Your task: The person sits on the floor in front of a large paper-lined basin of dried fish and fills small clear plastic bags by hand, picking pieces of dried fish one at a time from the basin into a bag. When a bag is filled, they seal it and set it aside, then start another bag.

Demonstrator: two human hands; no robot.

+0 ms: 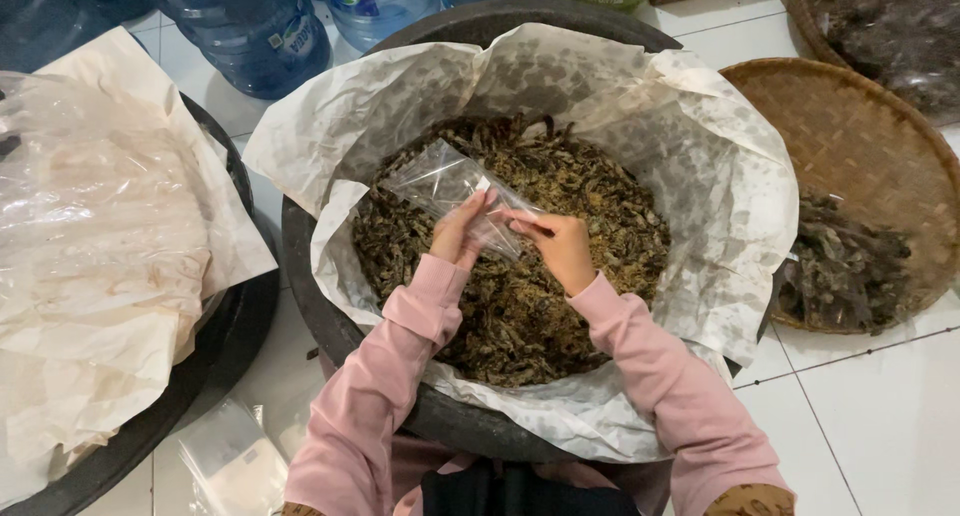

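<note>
L. hand (456,234) and R. hand (561,244) each pinched the mouth edge of a small clear plastic bag (445,183), fingers closed on the film; sleeves were pink. Bag was held approx. level above the centre of a large dark round basin (330,306), tilted up to the left, apparently empty. Basin was lined w/ grease-spotted white paper (690,176) and filled w/ dark brown dried crispy pieces (530,316). Right of basin: woven round bamboo tray (850,136) carrying more dark pieces. Left: second basin covered w/ paper and plastic sheet (90,256). Blue water jugs (250,31) stood behind, on white tiled floor (880,426).
</note>
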